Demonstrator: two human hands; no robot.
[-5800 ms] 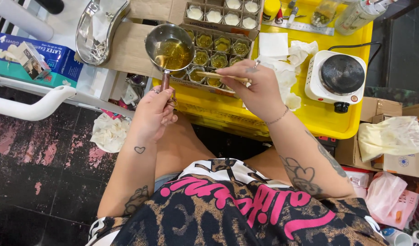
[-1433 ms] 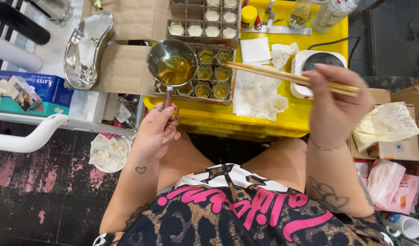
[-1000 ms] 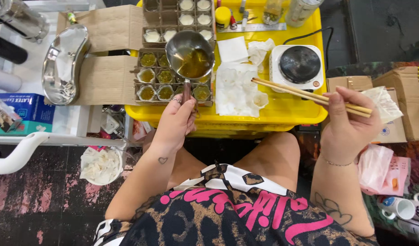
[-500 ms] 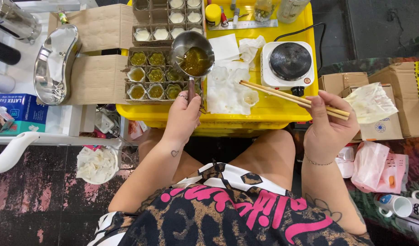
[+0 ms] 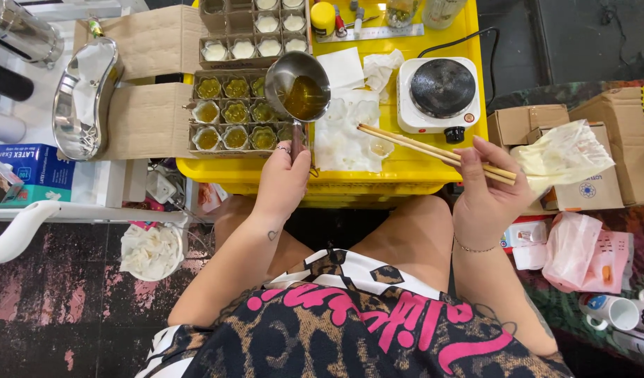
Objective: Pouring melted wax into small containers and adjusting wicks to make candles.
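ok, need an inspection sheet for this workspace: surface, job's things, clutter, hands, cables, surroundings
Surface: yellow table, crowded, paper towels spread at the middle.
Job's things: small metal pot of amber liquid held over a cardboard tray of small cups, most holding yellow-green fill; chopsticks.
Clutter: second tray of white-filled cups, hot plate, yellow-lidded jar, metal ruler.
Hands: left hand grips the pot's handle; right hand holds the chopsticks.
Cables: black cord runs from behind the hot plate.
Surroundings: steel kidney dish, glove box, cardboard boxes, mugs.
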